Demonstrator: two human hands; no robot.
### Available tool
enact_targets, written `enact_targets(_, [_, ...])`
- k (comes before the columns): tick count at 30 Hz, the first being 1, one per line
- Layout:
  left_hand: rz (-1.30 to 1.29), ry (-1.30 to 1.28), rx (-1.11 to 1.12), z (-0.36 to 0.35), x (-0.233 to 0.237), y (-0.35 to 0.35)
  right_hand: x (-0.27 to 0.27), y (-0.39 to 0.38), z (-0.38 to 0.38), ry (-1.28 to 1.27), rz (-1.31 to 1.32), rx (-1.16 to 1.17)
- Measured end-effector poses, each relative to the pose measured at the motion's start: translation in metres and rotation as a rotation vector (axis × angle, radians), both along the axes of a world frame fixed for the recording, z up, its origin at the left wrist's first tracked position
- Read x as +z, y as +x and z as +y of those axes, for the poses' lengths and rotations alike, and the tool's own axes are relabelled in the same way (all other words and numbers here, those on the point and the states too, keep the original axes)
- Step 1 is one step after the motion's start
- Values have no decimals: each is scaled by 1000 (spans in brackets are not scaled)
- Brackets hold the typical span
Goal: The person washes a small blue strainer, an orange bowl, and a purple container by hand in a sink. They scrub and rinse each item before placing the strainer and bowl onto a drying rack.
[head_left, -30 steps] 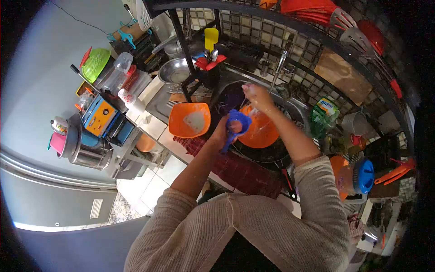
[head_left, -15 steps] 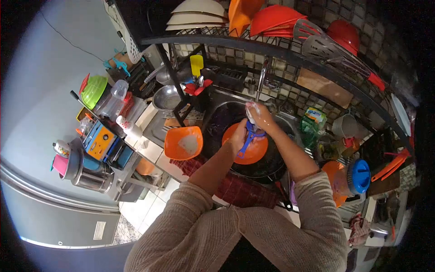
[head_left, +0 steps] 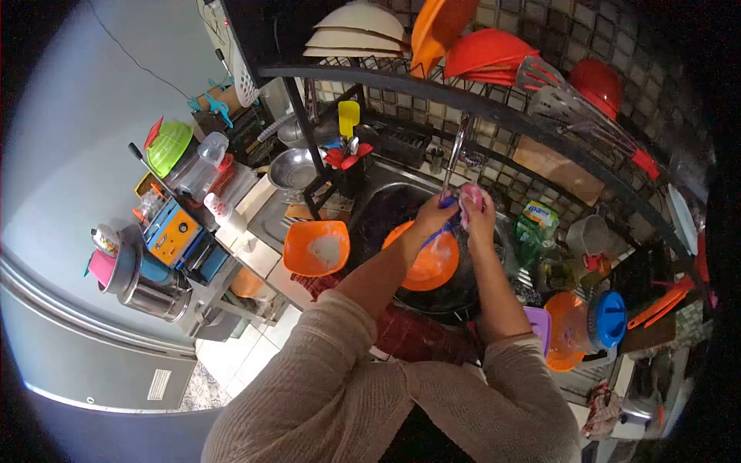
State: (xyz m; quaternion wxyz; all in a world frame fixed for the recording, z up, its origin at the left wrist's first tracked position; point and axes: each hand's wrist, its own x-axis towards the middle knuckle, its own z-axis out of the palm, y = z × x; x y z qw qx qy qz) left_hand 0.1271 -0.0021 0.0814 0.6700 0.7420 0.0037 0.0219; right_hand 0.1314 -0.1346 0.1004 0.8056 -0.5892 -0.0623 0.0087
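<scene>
Over the sink, my left hand (head_left: 434, 217) is closed round a blue utensil (head_left: 441, 231), whose lower part hangs above an orange bowl (head_left: 429, 270). Just to the right, my right hand (head_left: 480, 221) grips a pink and white soapy sponge (head_left: 470, 199). Both hands are close together beneath the faucet (head_left: 455, 147). The orange bowl rests in the dark basin of the sink (head_left: 378, 202). On the counter to the left sits another orange bowl (head_left: 316, 248) with whitish suds inside.
A black dish rack (head_left: 370, 76) with bowls and slotted spoons spans above the sink. Right of it are a green soap bottle (head_left: 534, 224) and a blue-lidded container (head_left: 610, 320). A metal bowl (head_left: 293, 169) and an orange-blue box (head_left: 174, 235) are at left.
My hands have moved apart slightly, the right hand with the sponge shifting right. The blue utensil has turned and risen with my left hand. The camera view has shifted a little.
</scene>
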Motion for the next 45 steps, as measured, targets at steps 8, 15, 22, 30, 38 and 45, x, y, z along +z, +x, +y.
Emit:
enact_targets(8, [-518, 272, -242, 2, -116, 130, 64, -58, 28, -737, -553, -18])
enact_targets(15, [-425, -70, -224, 5, -63, 70, 25, 17, 16, -818, -829, -93])
enact_targets(22, [-583, 1057, 44, 15, -8, -7, -1, 66, 17, -536, -563, -27])
enact_targets(30, [-447, 956, -33, 28, -14, -45, -8, 54, 43, -88, -124, 212])
enact_targets(38, [-335, 595, 340, 29, -2, -55, 5, 3, 40, -910, -925, -81])
enact_targets(45, [184, -697, 225, 39, -32, -27, -65, -1, 36, -255, -331, -273])
